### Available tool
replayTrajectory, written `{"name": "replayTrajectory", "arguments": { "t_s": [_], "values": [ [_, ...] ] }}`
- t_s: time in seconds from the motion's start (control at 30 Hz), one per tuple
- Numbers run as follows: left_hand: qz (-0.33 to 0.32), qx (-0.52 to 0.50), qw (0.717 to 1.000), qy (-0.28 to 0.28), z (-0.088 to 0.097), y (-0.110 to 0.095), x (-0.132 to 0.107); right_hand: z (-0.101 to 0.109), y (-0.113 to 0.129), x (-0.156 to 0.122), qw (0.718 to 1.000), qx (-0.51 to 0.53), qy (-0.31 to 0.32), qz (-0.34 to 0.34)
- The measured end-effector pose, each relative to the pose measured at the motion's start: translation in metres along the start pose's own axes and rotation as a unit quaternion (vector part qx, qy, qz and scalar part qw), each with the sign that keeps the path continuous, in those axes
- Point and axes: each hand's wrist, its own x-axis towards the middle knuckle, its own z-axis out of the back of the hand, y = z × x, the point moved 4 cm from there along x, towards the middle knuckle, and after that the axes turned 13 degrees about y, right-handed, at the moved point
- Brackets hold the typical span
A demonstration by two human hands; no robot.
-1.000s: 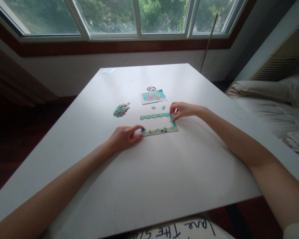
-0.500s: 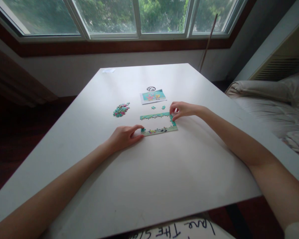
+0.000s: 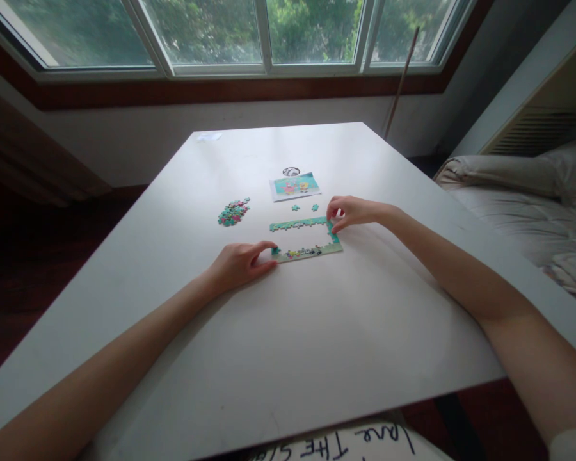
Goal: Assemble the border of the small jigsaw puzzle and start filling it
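Note:
A rectangular jigsaw puzzle border [image 3: 304,223] lies on the white table, its middle showing bare table and its left side partly open. My left hand [image 3: 237,264] grips its lower left corner, with index finger and thumb on either side of a teal piece. At the right side, my right hand [image 3: 354,211] is curled, thumb and index finger pressed on the border near the upper right corner. Two loose teal pieces, one on the left [image 3: 296,207] and one on the right [image 3: 315,207], lie just beyond the top strip.
A heap of puzzle pieces [image 3: 233,214] sits left of the border. Behind it lie a picture card [image 3: 292,186] and a round black-and-white item [image 3: 291,171]. Scrap of clear plastic or paper [image 3: 208,136] rests at the table's far left corner. A padded sofa [image 3: 513,186] stands right.

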Motion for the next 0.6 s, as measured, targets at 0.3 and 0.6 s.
{"name": "replayTrajectory", "arguments": {
  "t_s": [0.3,0.6],
  "values": [
    [0.008,-0.001,1.0,0.008,-0.0012,0.0002,-0.0003,0.0,0.0003,-0.0001,1.0,-0.007,0.002,0.008],
    [0.003,0.001,1.0,0.0,-0.0004,0.0007,-0.0005,-0.0004,-0.0004,-0.0005,1.0,0.0,0.002,-0.001]
  ]
}}
